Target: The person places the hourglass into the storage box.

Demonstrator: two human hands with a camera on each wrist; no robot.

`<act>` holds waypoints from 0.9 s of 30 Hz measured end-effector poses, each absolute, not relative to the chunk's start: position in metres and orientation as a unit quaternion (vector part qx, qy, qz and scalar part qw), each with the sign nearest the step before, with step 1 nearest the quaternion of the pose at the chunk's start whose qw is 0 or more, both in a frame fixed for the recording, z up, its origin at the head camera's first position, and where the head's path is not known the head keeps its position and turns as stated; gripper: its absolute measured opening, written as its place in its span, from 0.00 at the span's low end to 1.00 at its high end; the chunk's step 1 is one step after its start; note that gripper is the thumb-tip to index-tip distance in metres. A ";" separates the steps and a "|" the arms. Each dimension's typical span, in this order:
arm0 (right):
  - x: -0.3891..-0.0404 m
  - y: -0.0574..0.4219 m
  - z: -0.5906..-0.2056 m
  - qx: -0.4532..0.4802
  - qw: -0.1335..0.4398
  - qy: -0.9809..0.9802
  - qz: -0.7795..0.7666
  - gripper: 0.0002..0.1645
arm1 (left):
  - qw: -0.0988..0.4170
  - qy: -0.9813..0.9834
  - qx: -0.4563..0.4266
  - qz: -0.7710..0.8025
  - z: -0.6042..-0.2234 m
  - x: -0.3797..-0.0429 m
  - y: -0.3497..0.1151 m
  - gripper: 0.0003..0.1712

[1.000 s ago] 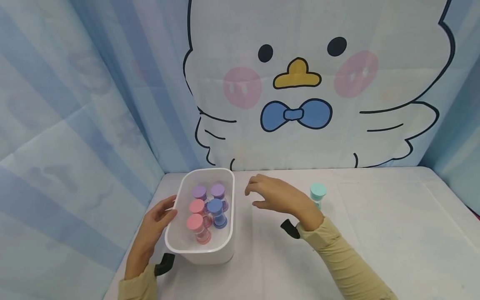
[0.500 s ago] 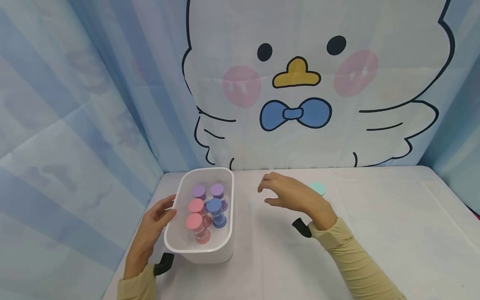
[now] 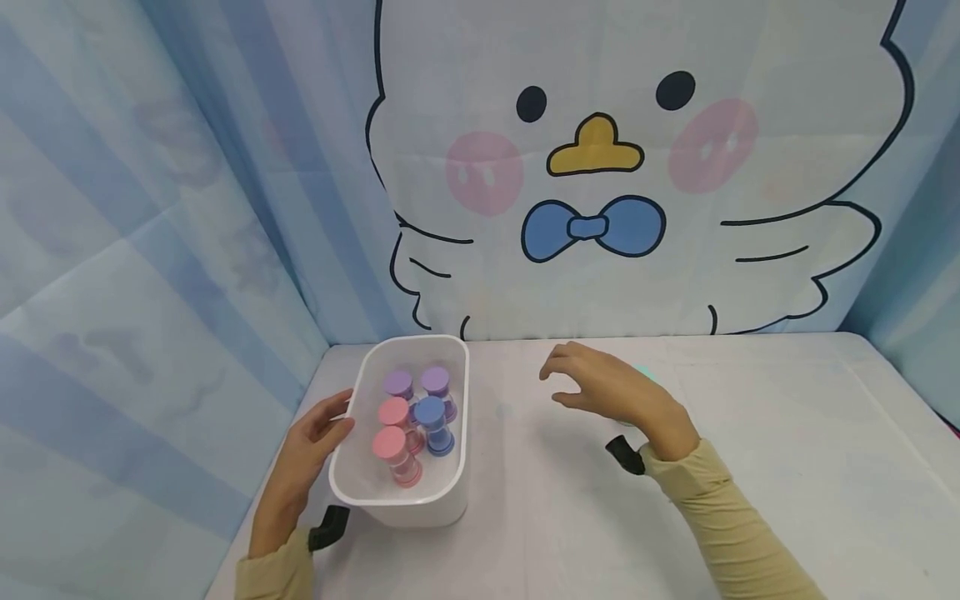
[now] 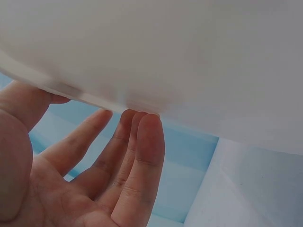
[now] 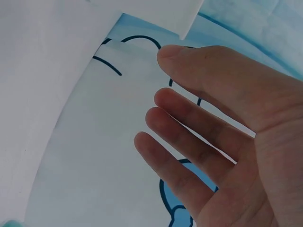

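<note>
A white plastic bin (image 3: pixel 450 508) stands on the left of the table in the head view. My left hand (image 3: pixel 307 454) rests its fingertips on the bin's left side, at the rim. The left wrist view shows those fingers (image 4: pixel 149 142) fairly straight against the white wall. Inside the bin stand two pink sand timers (image 3: pixel 392 446), two purple sand timers (image 3: pixel 437 383) and a blue sand timer (image 3: pixel 431 414). My right hand (image 3: pixel 607 387) hovers over the table right of the bin, fingers loosely bent, holding nothing. It hides most of a teal sand timer (image 3: pixel 645 372).
A white cloth covers the table (image 3: pixel 810 450). Behind it hangs a curtain (image 3: pixel 585 292) printed with a cartoon bird, and a blue-striped curtain (image 3: pixel 150 292) closes off the left side. Black wrist straps (image 3: pixel 328 528) show at both sleeves.
My right hand has moved away from the bin to the right, covering more of the teal sand timer. The left hand, the bin and its sand timers have stayed put.
</note>
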State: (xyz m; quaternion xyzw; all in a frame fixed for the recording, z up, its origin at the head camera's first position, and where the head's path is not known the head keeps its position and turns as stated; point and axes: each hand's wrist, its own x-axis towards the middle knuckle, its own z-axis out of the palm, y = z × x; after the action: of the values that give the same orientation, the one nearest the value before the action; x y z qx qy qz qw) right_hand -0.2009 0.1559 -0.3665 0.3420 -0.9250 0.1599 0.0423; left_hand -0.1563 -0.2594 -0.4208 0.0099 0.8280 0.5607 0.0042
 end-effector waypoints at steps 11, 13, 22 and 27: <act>-0.203 0.177 -0.371 0.306 0.029 -0.936 0.170 0.18 | 0.001 0.827 0.015 0.563 -0.423 -0.157 -0.261 0.31; -0.204 0.181 -0.372 0.302 0.027 -0.937 0.172 0.18 | 0.001 0.825 0.017 0.565 -0.423 -0.157 -0.261 0.30; -0.204 0.195 -0.375 0.269 0.025 -0.947 0.176 0.20 | -0.002 0.826 0.018 0.563 -0.423 -0.156 -0.261 0.30; -0.204 0.203 -0.376 0.254 0.019 -0.950 0.178 0.22 | -0.002 0.826 0.018 0.563 -0.423 -0.156 -0.260 0.30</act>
State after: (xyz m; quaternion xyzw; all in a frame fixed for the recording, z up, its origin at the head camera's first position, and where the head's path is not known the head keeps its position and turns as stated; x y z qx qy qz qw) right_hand -0.2038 0.2032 -0.3764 0.2538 -0.9505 0.1785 0.0188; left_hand -0.1557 -0.2604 -0.4225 0.0182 0.8260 0.5633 -0.0022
